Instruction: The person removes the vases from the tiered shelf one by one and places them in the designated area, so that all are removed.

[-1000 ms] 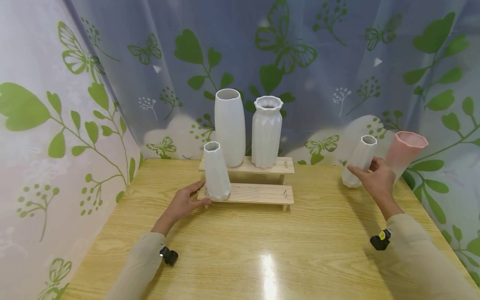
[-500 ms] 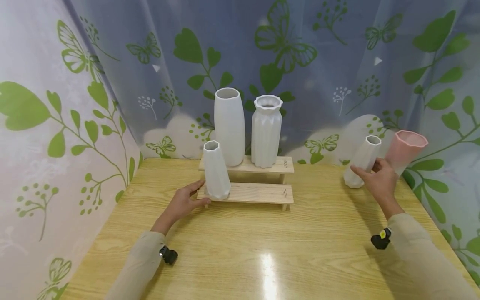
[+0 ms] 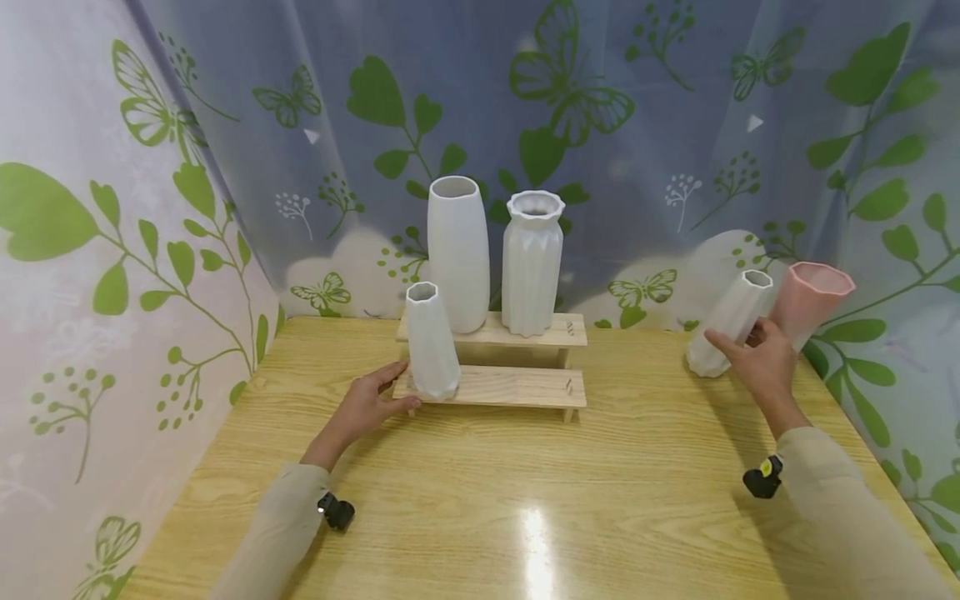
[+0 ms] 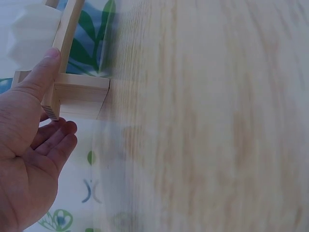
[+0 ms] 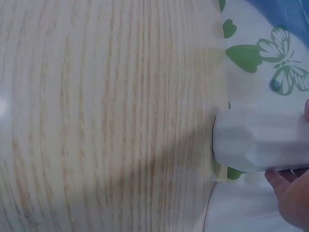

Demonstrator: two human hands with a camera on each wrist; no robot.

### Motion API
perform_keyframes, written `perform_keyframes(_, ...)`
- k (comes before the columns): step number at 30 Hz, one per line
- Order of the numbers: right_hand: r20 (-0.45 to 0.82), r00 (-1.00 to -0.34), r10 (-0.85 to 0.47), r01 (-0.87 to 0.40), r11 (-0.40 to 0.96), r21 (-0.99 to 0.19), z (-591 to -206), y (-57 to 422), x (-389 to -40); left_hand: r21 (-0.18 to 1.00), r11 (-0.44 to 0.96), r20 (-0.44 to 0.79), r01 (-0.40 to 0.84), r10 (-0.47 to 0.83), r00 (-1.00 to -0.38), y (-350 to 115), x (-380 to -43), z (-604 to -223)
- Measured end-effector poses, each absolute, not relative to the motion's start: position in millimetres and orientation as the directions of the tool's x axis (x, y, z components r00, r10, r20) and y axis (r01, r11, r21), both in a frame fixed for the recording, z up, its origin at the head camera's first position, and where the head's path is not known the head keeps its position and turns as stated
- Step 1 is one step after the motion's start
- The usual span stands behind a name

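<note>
My left hand (image 3: 367, 406) grips the left end of a two-step wooden stand (image 3: 517, 386); in the left wrist view the thumb (image 4: 46, 67) lies along its edge, with curled fingers beside the end. A white faceted vase (image 3: 432, 346) stands on the lower step by that hand. On the upper step are a tall smooth white vase (image 3: 459, 258) and a white vase with a scalloped rim (image 3: 533, 262). At the right, my right hand (image 3: 761, 362) holds another white faceted vase (image 3: 726, 325), its top leaning right. Behind this hand stands a pink-and-white vase (image 3: 808, 304), partly hidden.
The wood-grain table (image 3: 480, 492) runs back to a blue curtain (image 3: 465, 75) printed with leaves and butterflies. Patterned cloth (image 3: 127, 250) also hangs on the left side and the right side.
The vase in my right hand has tilted further, its rim moving right toward the pink vase. My right hand has shifted slightly right with it. The left hand stays on the stand.
</note>
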State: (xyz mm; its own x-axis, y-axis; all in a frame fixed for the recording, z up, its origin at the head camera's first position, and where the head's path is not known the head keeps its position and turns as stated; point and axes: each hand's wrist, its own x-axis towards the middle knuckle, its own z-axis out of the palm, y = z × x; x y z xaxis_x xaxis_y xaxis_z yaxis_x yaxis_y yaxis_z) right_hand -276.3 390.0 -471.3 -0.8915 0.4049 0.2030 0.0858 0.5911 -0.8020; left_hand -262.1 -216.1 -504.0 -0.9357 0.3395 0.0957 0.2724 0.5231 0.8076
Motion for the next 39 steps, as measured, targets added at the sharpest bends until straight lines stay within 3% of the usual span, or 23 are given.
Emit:
perform_keyframes(20, 0.104, -0.917, 0.386, 0.119, 0.511, -0.851, -465, 394, -244, 0.799, 0.534, 0.095, 0.278, 0.344, -0.934, -217, -264, -506)
perform_keyframes(30, 0.175, -0.905, 0.388, 0.042, 0.491, -0.870, -460, 384, -224, 0.800, 0.531, 0.097, 0.280, 0.345, -0.934, -217, -265, -507)
perform_keyframes(39, 0.266, -0.919, 0.292, -0.081, 0.519, -0.851, -447, 358, -218, 0.799, 0.532, 0.094, 0.280, 0.349, -0.933, -218, -264, -508)
